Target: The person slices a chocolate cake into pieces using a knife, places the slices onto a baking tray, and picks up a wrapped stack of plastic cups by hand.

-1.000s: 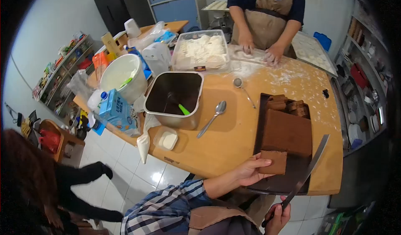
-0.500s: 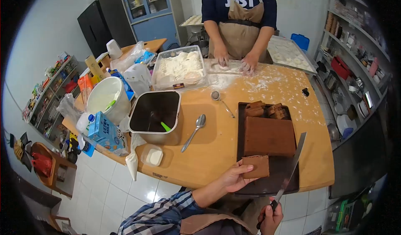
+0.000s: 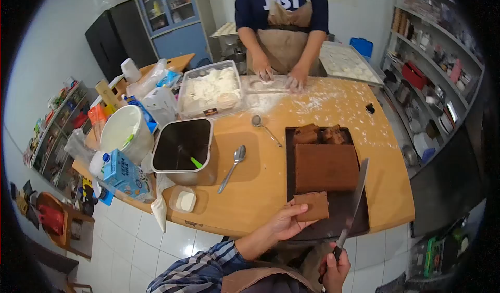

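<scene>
Scanning the table (image 3: 260, 188) left to right: one milk carton (image 3: 126, 175) and one white bowl (image 3: 117, 137), clustered at the side, likely to leave working room. One piping bag (image 3: 159, 215) drooping over the near edge. One small tub (image 3: 185, 199), one deep tin (image 3: 200, 176), one spoon (image 3: 232, 169) lying flat. Across the table, a co-worker's two hands (image 3: 281, 77) in flour. Left grip (image 3: 284, 224) closed on one small cake piece (image 3: 314, 207), thumb on top, held over the tray (image 3: 346, 227), perhaps so crumbs land there. On the tray, one big cake block (image 3: 326, 168); beyond it, two clusters of cake offcuts (image 3: 306, 134), overlapping, single pieces uncountable. Right grip (image 3: 335, 273) clenched round one knife (image 3: 355, 199), blade angled up and away, presumably to spare the fingers.
</scene>
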Action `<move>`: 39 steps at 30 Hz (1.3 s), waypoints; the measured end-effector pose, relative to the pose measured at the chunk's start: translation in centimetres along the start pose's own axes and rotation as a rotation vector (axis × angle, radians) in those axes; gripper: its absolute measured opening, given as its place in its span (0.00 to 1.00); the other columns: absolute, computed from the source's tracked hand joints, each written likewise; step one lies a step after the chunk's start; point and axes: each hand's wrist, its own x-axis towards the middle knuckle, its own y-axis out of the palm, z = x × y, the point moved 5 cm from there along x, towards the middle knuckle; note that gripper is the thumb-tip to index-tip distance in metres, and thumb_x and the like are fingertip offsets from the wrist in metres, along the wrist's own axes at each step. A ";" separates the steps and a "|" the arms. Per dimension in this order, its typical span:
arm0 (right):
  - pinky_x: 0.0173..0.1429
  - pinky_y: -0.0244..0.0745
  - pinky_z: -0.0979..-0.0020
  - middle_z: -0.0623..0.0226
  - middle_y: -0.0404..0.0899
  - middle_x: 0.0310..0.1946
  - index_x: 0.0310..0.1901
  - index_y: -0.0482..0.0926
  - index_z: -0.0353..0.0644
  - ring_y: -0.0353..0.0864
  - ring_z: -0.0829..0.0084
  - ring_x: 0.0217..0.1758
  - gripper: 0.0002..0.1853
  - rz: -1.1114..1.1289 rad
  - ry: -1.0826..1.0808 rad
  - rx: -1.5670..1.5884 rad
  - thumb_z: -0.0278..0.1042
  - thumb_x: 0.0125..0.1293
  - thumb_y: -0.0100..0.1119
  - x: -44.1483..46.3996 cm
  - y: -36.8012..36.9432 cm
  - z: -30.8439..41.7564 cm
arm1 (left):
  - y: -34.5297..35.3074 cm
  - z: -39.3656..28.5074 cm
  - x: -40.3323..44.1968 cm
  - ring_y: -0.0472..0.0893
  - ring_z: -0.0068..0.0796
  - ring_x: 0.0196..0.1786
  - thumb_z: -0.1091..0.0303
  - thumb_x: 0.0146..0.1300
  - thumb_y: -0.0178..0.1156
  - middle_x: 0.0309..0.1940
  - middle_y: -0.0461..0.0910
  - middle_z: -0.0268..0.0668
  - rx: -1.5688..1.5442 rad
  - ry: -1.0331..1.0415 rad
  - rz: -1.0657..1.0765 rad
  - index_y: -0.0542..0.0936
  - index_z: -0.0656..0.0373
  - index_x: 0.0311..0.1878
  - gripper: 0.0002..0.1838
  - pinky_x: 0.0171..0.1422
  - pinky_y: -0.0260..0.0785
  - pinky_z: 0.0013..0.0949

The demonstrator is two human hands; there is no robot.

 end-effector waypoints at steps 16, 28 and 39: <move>0.22 0.62 0.77 0.66 0.74 0.24 0.57 0.70 0.36 0.67 0.79 0.19 0.18 0.275 0.302 0.317 0.36 0.69 0.52 -0.1 0.2 0.5 | 0.5 -1.1 -0.2 0.63 0.42 0.69 0.67 0.52 0.66 0.64 0.65 0.46 -0.029 0.053 -0.018 0.62 0.64 0.65 0.37 0.72 0.57 0.43; 0.45 0.75 0.67 0.47 0.79 0.42 0.55 0.71 0.32 0.82 0.56 0.43 0.18 0.350 -0.185 -0.536 0.31 0.65 0.54 -0.3 1.2 4.0 | 0.3 -2.8 -0.5 0.60 0.46 0.70 0.63 0.45 0.71 0.66 0.61 0.49 0.198 0.234 -0.020 0.62 0.60 0.65 0.43 0.72 0.57 0.47; 0.40 0.76 0.63 0.49 0.79 0.38 0.56 0.70 0.33 0.81 0.53 0.37 0.23 0.372 -0.343 -0.621 0.29 0.59 0.61 -0.6 1.4 2.4 | 0.3 -3.3 -1.2 0.59 0.47 0.70 0.64 0.42 0.74 0.66 0.61 0.48 0.273 0.256 0.070 0.60 0.65 0.66 0.48 0.71 0.58 0.50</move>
